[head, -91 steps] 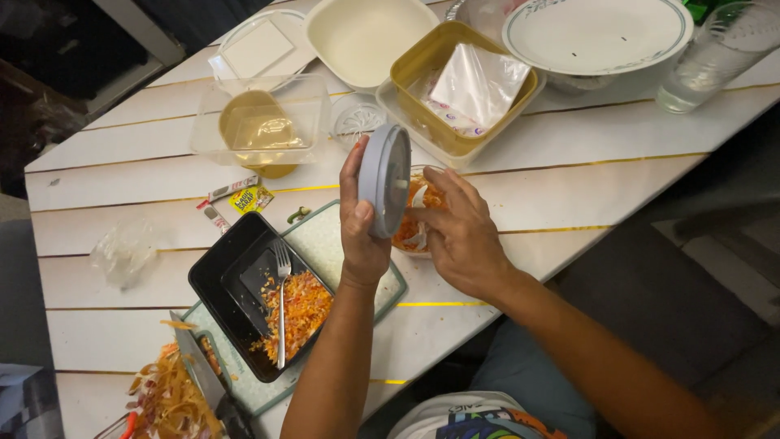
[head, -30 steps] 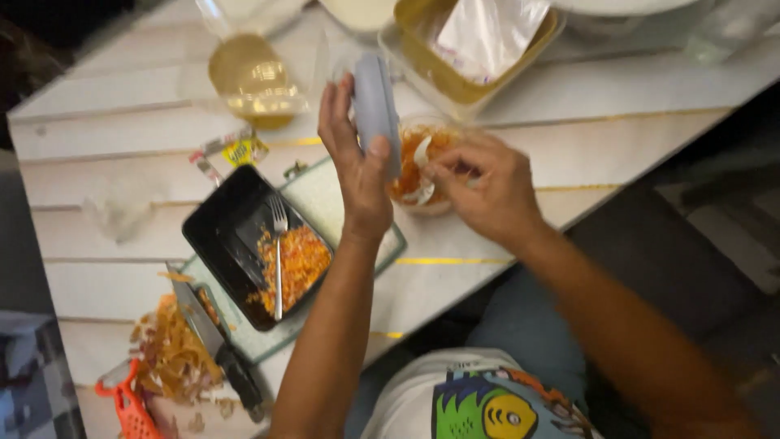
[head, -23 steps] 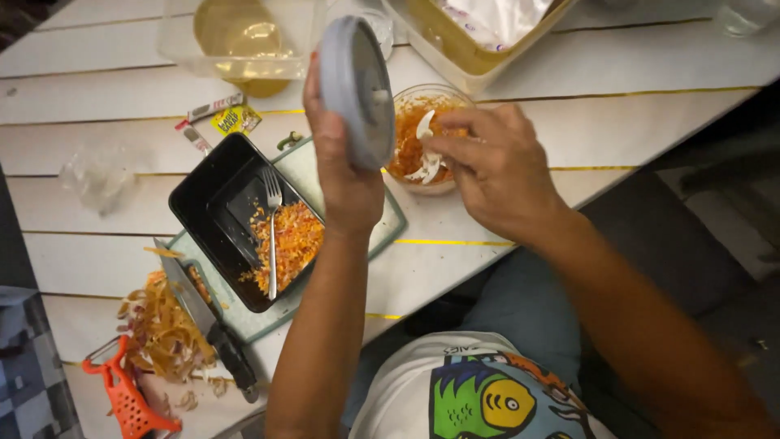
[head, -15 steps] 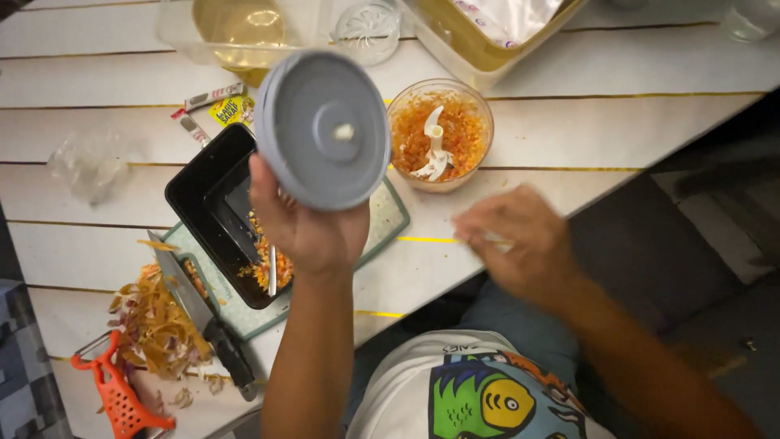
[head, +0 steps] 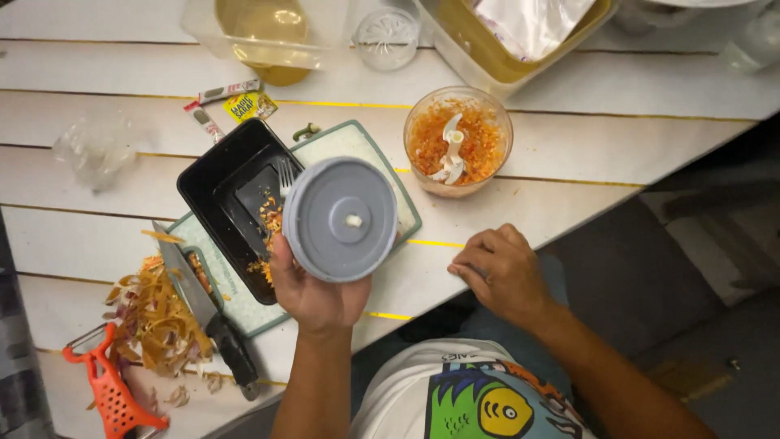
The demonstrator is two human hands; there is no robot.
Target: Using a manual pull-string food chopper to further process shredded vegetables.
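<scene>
Lying far left on counter [head: 569,154]: orange peeler [head: 114,398], peel heap [head: 158,317], knife [head: 203,313]. Black tray [head: 219,183] set on cutting board [head: 357,146]. Grey round lid [head: 341,219] gripped from below by left hand [head: 317,293], raised over tray. Chopper bowl [head: 459,142] uncovered, white blade exposed. Right hand [head: 500,272] curled loosely, empty, rested at counter edge.

White plank table [head: 617,122] above dark floor [head: 715,268].
</scene>
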